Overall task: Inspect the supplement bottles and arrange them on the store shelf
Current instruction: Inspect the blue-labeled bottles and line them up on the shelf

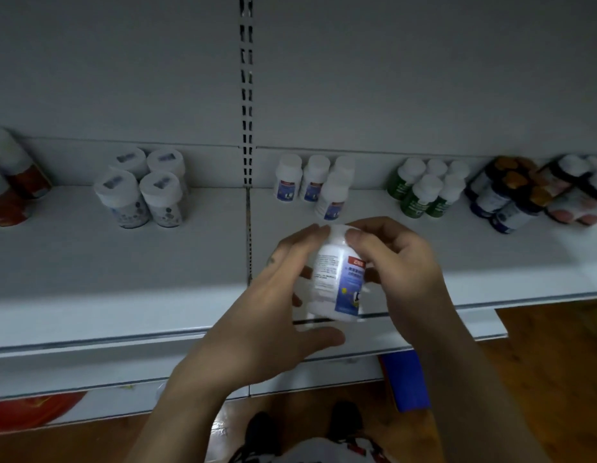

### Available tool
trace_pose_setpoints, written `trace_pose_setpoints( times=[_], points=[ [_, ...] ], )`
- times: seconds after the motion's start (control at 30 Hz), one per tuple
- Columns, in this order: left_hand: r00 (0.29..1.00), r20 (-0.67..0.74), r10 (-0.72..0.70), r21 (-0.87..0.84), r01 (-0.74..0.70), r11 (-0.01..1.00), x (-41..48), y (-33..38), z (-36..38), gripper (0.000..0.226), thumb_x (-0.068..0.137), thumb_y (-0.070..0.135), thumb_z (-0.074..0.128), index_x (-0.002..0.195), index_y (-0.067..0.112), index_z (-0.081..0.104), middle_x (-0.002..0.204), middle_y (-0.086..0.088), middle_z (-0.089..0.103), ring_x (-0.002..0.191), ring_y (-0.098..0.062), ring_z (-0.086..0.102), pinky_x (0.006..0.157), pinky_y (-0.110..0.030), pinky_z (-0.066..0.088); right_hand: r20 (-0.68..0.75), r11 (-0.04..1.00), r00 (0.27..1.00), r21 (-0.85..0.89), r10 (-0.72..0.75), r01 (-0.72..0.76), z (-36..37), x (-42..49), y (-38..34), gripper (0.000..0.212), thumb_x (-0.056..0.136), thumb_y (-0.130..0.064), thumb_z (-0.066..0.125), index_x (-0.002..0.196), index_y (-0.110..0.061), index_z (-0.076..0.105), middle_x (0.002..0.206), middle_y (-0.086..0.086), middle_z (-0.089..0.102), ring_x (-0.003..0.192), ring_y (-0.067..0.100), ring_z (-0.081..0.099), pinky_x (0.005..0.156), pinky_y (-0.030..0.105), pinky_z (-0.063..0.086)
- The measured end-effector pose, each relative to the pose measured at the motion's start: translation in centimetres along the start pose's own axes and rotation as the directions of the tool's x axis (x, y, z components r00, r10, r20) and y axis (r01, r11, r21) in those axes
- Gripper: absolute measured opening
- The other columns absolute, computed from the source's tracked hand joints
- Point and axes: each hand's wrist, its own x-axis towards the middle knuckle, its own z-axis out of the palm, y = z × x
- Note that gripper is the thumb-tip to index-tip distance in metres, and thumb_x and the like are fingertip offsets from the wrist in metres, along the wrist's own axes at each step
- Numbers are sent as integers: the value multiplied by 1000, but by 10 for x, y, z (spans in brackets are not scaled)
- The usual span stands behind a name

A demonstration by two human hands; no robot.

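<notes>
White metal shelving fills the view, its flat shelf (123, 262) running edge to edge under a plain back panel split by a slotted upright (247, 95); brown wood floor (557, 362) shows below on the right. At the far left, red-labelled bottles (9, 192) are cut off by the frame edge. Next stand four wide white-capped jars (143, 192) in a tight cluster, then, just right of the upright, a group of small white bottles with blue labels (313, 185). Further right come green-labelled bottles (424, 192), then dark blue ones with gold caps (504, 198), then pink-labelled ones (577, 198) blurred and clipped at the edge. Print on all the labels is too soft to read.

In front of the shelf's middle, held above its front lip, is a white bottle with a blue label (337, 279). Its long axis is near upright, cap pointing up and away toward the back panel, label facing right of the camera. The left hand (267, 312) cups its lower body with fingers spread, the thumb stretched out below the base. The right hand (400, 265) wraps the upper body, fingertips pinching the cap. A blue object (407, 382) below the shelf is partly hidden by the right forearm.
</notes>
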Motion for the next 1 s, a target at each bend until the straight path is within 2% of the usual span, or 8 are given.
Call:
trace_pose_setpoints(
  times=[0.17, 0.33, 0.4, 0.47, 0.57, 0.63, 0.83, 1.0],
  points=[
    [998, -5, 56, 19, -56, 998, 2, 14, 1, 109, 63, 29, 89, 134, 62, 13, 129, 47, 24, 110, 10, 45, 80, -9, 44, 66, 994, 997, 95, 45, -51, -7, -7, 3, 12, 91, -11, 61, 95, -2, 66, 70, 1, 70, 64, 16, 66, 57, 25, 52],
    [993, -73, 97, 153, -85, 985, 10, 16, 9, 105, 59, 32, 89, 135, 57, 21, 124, 29, 34, 112, 6, 41, 83, -2, 34, 144, 963, 983, 228, 111, -142, -14, -5, 5, 17, 95, -13, 53, 96, -2, 66, 73, 3, 71, 66, 12, 67, 58, 20, 52],
    [990, -110, 89, 194, -67, 979, 12, 18, 11, 102, 59, 41, 84, 136, 54, 19, 126, 27, 31, 120, -3, 37, 89, -9, 34, 249, 929, 955, 288, 162, -233, -19, -5, 7, 21, 93, -18, 56, 102, -1, 66, 81, 7, 74, 74, 14, 70, 64, 24, 57],
    [983, -161, 85, 196, -53, 979, 14, 19, 12, 97, 60, 54, 73, 141, 45, 20, 131, 21, 34, 123, -7, 36, 95, -19, 38, 379, 915, 906, 270, 187, -301, -24, -6, 10, 32, 89, -21, 61, 115, -1, 65, 99, 15, 74, 89, 25, 71, 77, 37, 59],
    [976, -208, 66, 189, -26, 982, 15, 21, 12, 100, 64, 54, 77, 146, 34, 24, 137, 13, 38, 128, -10, 36, 102, -34, 42, 500, 902, 843, 244, 197, -356, -32, -4, 13, 49, 82, -15, 56, 130, -3, 57, 115, 23, 68, 101, 36, 67, 83, 45, 58],
    [977, -204, 65, 190, -26, 981, 13, 23, 11, 100, 68, 48, 82, 148, 36, 23, 138, 15, 35, 131, -7, 34, 105, -36, 40, 525, 905, 830, 236, 187, -353, -35, -1, 12, 54, 78, -9, 57, 132, -4, 54, 114, 24, 68, 100, 36, 67, 81, 41, 58],
    [971, -230, 70, 204, -22, 979, 9, 29, 13, 92, 69, 49, 74, 141, 49, 17, 135, 22, 33, 129, 0, 29, 104, -22, 35, 588, 914, 800, 249, 120, -320, -37, 1, 7, 54, 73, 0, 59, 127, -6, 56, 105, 21, 69, 91, 32, 68, 76, 37, 57],
    [966, -251, 67, 238, -5, 971, 2, 31, 14, 86, 70, 49, 70, 134, 53, 14, 132, 24, 29, 131, -1, 28, 105, -23, 31, 596, 936, 795, 205, 112, -286, -34, -1, 7, 57, 71, 1, 62, 127, -6, 55, 105, 25, 68, 91, 31, 67, 75, 33, 57]
  ],
)
